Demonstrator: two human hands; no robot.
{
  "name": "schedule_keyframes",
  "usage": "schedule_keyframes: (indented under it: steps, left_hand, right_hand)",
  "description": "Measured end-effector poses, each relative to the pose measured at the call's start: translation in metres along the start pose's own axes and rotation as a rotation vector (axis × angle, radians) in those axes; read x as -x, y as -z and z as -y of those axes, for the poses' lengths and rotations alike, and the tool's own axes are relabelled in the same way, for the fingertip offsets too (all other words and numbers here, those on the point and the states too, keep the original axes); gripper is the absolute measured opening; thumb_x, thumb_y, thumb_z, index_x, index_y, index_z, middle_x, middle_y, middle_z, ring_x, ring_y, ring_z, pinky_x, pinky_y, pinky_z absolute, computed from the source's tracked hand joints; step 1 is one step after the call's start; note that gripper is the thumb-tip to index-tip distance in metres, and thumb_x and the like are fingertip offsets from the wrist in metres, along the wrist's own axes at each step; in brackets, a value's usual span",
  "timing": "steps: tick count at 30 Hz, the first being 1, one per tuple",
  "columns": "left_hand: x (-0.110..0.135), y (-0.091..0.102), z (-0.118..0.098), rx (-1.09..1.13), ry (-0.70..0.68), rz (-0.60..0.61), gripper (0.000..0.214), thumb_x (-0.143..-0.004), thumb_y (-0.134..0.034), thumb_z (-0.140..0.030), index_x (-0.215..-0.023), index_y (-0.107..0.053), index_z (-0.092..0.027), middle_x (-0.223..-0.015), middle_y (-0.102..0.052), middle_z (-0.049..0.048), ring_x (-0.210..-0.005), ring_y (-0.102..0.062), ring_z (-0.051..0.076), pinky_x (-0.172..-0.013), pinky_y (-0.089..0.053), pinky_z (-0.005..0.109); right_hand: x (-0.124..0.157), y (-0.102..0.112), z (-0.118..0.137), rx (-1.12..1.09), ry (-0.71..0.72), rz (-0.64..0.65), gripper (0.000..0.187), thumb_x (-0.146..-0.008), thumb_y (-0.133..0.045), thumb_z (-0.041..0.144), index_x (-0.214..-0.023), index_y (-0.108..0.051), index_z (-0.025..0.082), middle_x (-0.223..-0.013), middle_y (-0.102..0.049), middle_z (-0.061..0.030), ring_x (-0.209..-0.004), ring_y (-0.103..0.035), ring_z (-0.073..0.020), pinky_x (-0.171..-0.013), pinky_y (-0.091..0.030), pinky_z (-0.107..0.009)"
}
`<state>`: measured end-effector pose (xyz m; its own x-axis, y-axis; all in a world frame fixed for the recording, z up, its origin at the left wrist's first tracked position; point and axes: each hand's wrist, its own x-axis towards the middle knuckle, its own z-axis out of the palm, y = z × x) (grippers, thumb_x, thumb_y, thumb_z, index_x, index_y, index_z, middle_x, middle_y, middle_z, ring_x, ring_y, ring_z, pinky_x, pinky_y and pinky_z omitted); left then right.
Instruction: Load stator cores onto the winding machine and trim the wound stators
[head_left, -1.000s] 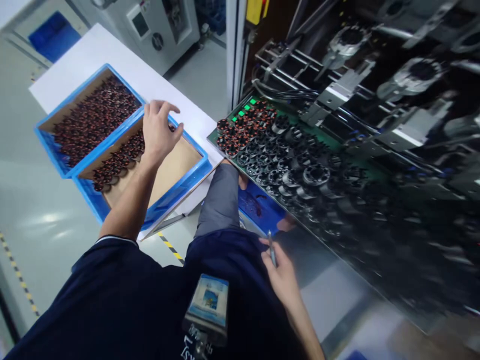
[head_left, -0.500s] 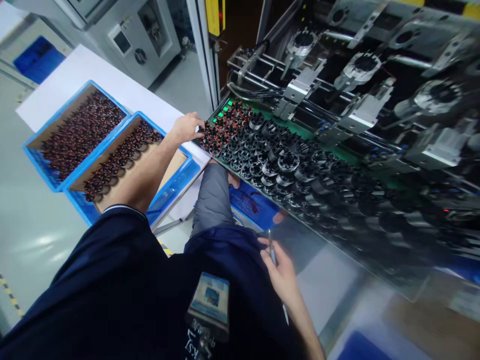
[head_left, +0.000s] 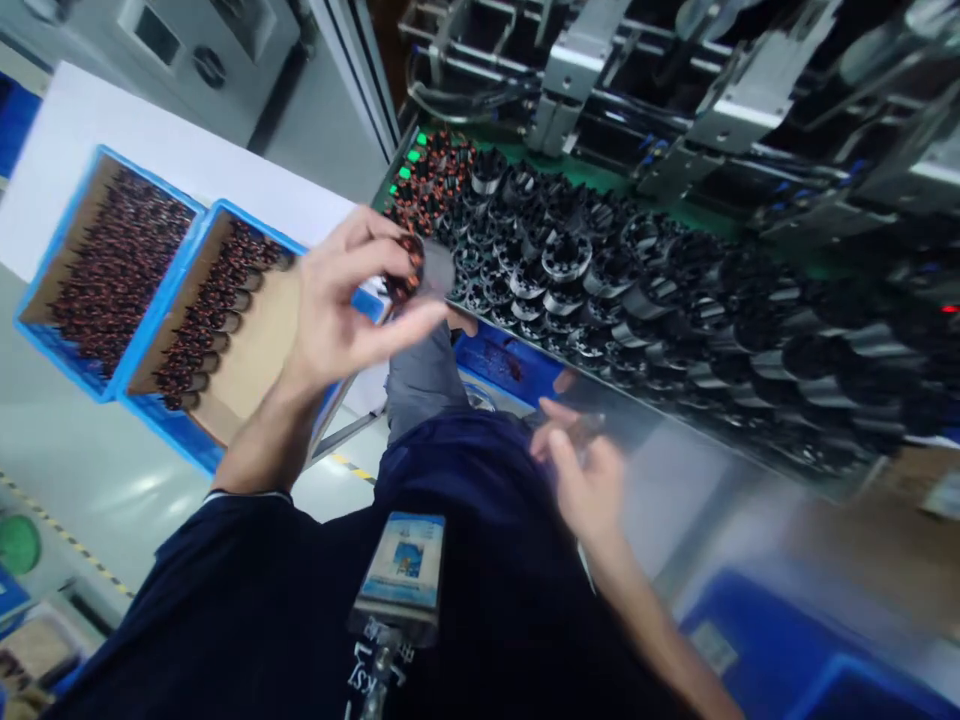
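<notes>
My left hand (head_left: 337,295) is raised in front of the green bench edge, thumb and fingers closed around a copper-wound motor stator (head_left: 409,268), smeared by motion. Just beyond it, several more wound stators (head_left: 439,170) stand at the left end of the green work surface (head_left: 600,172). Beside them are rows of dark stator cores (head_left: 566,258) without visible copper. Lower right, near my waist, my right hand (head_left: 589,480) has its fingers closed on a slim tool (head_left: 586,428); blur hides its exact kind.
Two blue bins, a fuller one (head_left: 56,250) and a cardboard-lined one (head_left: 161,425), stand left on a white table (head_left: 82,120), holding wound stators. Metal machine fixtures (head_left: 577,70) rise behind the work surface. A blue bin (head_left: 750,630) sits lower right.
My left hand has lifted a wound stator from the group and brought it nearer to me. My right hand has moved slightly up and right with the tool. The view has shifted.
</notes>
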<state>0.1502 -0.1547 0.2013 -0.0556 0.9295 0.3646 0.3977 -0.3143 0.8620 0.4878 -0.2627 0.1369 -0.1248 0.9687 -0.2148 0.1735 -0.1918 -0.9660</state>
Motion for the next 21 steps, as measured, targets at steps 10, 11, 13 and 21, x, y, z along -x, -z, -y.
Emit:
schedule_keyframes:
  steps: [10, 11, 13, 21]
  left_hand:
    - [0.057, -0.095, -0.08, -0.032, -0.171, 0.147, 0.025, -0.089, -0.094, -0.044, -0.102, -0.077, -0.031, -0.109, -0.074, 0.0037, -0.102, -0.074, 0.024, -0.089, -0.066, 0.045]
    - [0.058, -0.096, -0.08, -0.056, -0.18, 0.157, 0.024, -0.09, -0.092, -0.044, -0.102, -0.077, -0.03, -0.108, -0.074, 0.0039, -0.102, -0.074, 0.024, -0.088, -0.066, 0.045]
    - [0.059, -0.097, -0.077, -0.115, -0.219, 0.165, 0.023, -0.092, -0.092, -0.043, -0.103, -0.077, -0.029, -0.108, -0.074, 0.0046, -0.102, -0.075, 0.025, -0.087, -0.068, 0.045]
    - [0.062, -0.091, -0.048, -0.327, -0.382, 0.044, 0.029, -0.084, -0.098, -0.031, -0.107, -0.081, -0.031, -0.144, -0.074, 0.0042, -0.118, -0.078, 0.03, -0.091, -0.072, 0.047]
  right_hand:
    - [-0.029, -0.01, 0.071, -0.114, 0.477, -0.103, 0.016, -0.1, -0.08, 0.03, -0.115, -0.085, 0.033, -0.092, -0.08, -0.0009, -0.071, -0.069, -0.0177, -0.072, -0.062, -0.039]
    - [-0.029, -0.008, 0.072, -0.138, 0.499, -0.084, 0.013, -0.099, -0.081, 0.029, -0.111, -0.085, 0.033, -0.091, -0.08, -0.0005, -0.072, -0.069, -0.0173, -0.071, -0.061, -0.037]
    - [-0.03, -0.005, 0.072, -0.184, 0.495, -0.058, 0.008, -0.098, -0.082, 0.027, -0.104, -0.084, 0.031, -0.089, -0.078, 0.0007, -0.073, -0.067, -0.0152, -0.071, -0.059, -0.034]
    - [-0.033, 0.02, 0.08, -0.484, -0.207, 0.36, 0.03, -0.093, -0.087, 0.046, -0.094, -0.069, 0.023, -0.073, -0.047, 0.0059, -0.062, -0.042, -0.0098, -0.058, -0.041, -0.027]
